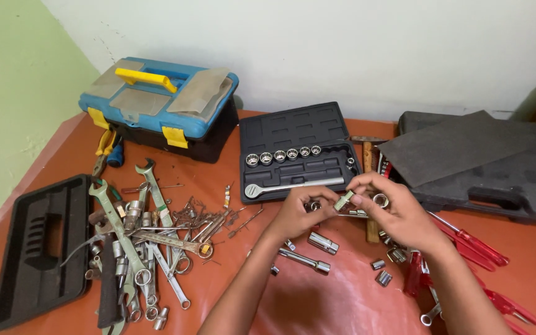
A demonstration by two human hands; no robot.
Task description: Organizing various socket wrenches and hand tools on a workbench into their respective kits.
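Bright even daylight, soft shadows, sharp focus (slight glare on floor)

Two hands in view: left hand (pixel 297 214), right hand (pixel 398 214). Toolboxes: one blue toolbox (pixel 159 105) with one yellow handle (pixel 146 78). Black cases: three, namely the open socket tray (pixel 296 133), the closed case (pixel 497 170), and the empty lid (pixel 35 248). Sockets seated in tray row (pixel 283 154): six. Ratchet handle (pixel 293 185): one. Wrench pile (pixel 141 248): count uncertain, overlapping.

Red-handled tools (pixel 504 304) cut off — right edge, hammer (pixel 370 186) mostly hidden
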